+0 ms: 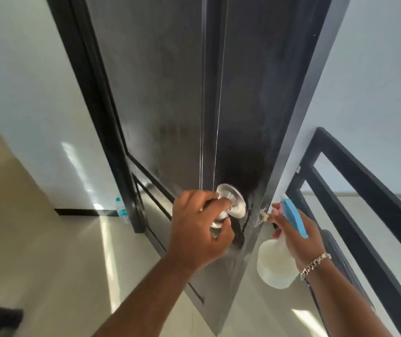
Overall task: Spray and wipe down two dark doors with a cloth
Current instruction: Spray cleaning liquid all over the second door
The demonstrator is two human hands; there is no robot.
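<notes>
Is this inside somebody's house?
Probably a home's landing or hallway: a dark door with a round metal knob, pale tiled floor, and a black railing beside it.

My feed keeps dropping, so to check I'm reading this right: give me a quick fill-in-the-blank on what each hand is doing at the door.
1. The left hand grips the door's silver ____.
2. The right hand holds a white spray bottle with a ____ top.
3. A chain bracelet sits on the ____ wrist.
4. A water bottle stands on the floor by the frame, to the ____ of the door.

Missing words: knob; blue; right; left
</notes>
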